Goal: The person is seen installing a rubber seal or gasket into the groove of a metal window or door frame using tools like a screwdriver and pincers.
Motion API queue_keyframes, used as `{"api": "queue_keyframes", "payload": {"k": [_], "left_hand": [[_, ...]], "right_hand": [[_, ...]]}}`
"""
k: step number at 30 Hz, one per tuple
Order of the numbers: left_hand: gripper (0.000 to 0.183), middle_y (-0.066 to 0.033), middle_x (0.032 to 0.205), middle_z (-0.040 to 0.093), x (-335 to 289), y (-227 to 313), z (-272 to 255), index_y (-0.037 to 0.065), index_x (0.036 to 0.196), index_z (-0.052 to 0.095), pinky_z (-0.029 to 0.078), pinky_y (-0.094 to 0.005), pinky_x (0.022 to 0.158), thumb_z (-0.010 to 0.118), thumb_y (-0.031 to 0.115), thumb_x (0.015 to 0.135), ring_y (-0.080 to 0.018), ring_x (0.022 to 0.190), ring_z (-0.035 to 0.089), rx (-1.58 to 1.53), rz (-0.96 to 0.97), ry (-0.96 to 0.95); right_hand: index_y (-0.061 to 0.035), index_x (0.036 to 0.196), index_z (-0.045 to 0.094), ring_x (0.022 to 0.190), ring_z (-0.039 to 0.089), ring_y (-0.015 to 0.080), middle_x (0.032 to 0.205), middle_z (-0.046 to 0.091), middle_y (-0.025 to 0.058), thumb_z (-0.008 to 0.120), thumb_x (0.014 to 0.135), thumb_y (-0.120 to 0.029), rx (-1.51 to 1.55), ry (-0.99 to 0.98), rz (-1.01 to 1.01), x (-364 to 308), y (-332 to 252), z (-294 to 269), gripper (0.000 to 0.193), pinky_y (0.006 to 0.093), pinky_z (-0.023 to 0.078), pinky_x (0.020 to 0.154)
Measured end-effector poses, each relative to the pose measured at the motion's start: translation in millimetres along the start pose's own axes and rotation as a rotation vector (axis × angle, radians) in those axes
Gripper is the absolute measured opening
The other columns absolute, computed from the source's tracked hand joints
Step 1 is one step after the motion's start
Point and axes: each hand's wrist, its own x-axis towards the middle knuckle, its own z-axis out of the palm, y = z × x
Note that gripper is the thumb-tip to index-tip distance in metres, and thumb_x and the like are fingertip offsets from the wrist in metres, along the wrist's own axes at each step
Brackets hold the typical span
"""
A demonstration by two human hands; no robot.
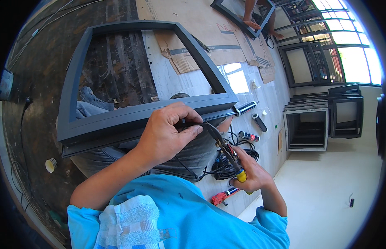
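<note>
"How far along?"
"The frame, just beyond the left hand, looks joined on all four sides, its opening unfilled. The strip between the hands seems unfitted; whether it's cut, I can't tell."
"Hands?"
"Left thumb and forefinger pinch the strip; the right hand grips pliers."
"Materials?"
"Matte grey, squared rails, probably metal; a thin, curved black strip, likely rubber; smooth yellow handles."

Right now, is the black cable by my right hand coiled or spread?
Mostly coiled: the cable lies in overlapping loops.
</note>
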Motion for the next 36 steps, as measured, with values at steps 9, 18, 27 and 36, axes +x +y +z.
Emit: {"api": "queue_keyframes", "payload": {"k": [9,18,27,36], "left_hand": [[0.016,-0.0096,0.09,0.07,-0.4,6.7,-2.7,-0.001,0.097,0.075,0.055,-0.0298,0.077,0.08,0.003,0.083,-0.0176,0.084,0.07,0.006,-0.024,-0.035],[0.015,0.0,0.093,0.065,-2.4,1.3,-2.9,0.002,0.1,0.075,0.046,-0.0211,0.07,0.079,0.001,0.086,-0.0047,0.079,0.059,-0.024,0.009,-0.046],[0.015,0.0,0.093,0.065,-1.4,3.1,-4.5,0.002,0.099,0.075,0.046,-0.0211,0.07,0.08,0.0,0.085,-0.0049,0.079,0.059,-0.015,-0.001,-0.047],[0.015,0.0,0.091,0.066,-1.5,0.9,-5.1,0.002,0.098,0.076,0.046,-0.0215,0.069,0.08,0.0,0.084,-0.0048,0.078,0.058,-0.018,0.012,-0.052]], "right_hand": [[0.0073,0.152,0.033,0.122,0.053,0.0442,0.133,0.05,0.0271,0.079,0.062,-0.023,0.017,0.015,-0.019,0.3,0.6,1.3,0.106,0.0464,0.041,0.109],[0.0101,0.151,0.03,0.12,0.054,0.0454,0.133,0.047,0.0279,0.073,0.065,-0.023,0.004,-0.017,-0.023,1.0,-3.7,-0.9,0.102,0.0466,0.044,0.104],[0.0097,0.15,0.03,0.124,0.053,0.0467,0.135,0.047,0.0292,0.074,0.065,-0.024,-0.009,-0.005,-0.024,2.2,-2.7,-1.2,0.101,0.0485,0.044,0.106],[0.0081,0.143,0.04,0.113,0.059,0.045,0.122,0.055,0.0264,0.073,0.066,-0.022,0.011,0.039,-0.019,6.3,-4.2,2.2,0.09,0.0474,0.047,0.101]]}}
